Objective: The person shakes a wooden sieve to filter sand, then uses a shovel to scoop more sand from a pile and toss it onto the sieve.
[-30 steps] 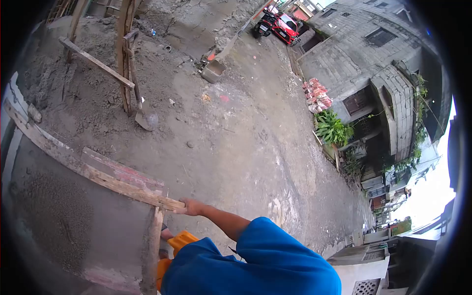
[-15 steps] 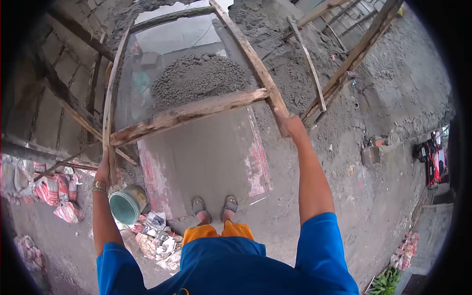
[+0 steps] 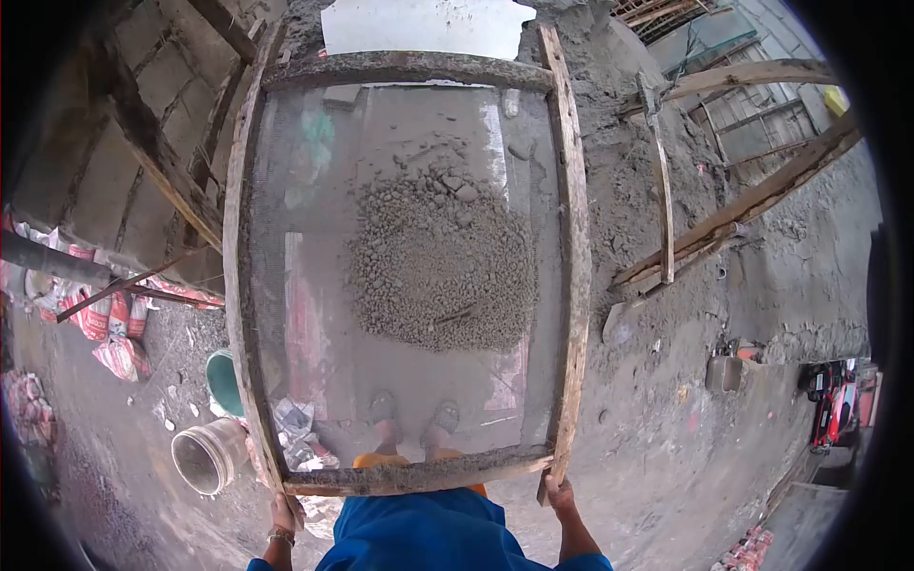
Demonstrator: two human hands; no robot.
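Observation:
A wooden-framed mesh sieve (image 3: 578, 314) spans the middle of the head view, its near crossbar close against my blue shirt. On the mesh lies a heap of grey, gravelly sand (image 3: 443, 257). My left hand (image 3: 284, 512) is wrapped around the handle end at the near left corner. At the near right corner, my right hand (image 3: 560, 495) grips the other handle end. My sandalled feet and a board with reddish edges show through the mesh below.
A green bucket (image 3: 224, 383) and a pale bucket (image 3: 208, 455) stand left of the frame. Filled sacks (image 3: 119, 319) lie farther left. Timber poles (image 3: 733, 209) lean at the right, near a trowel-like blade (image 3: 624, 322). A white sheet (image 3: 427, 27) lies beyond the far crossbar.
Both hands have drawn the sieve toward my body, and the heap on it has come nearer. The mesh now covers my feet. A second, pale bucket shows beside the green one.

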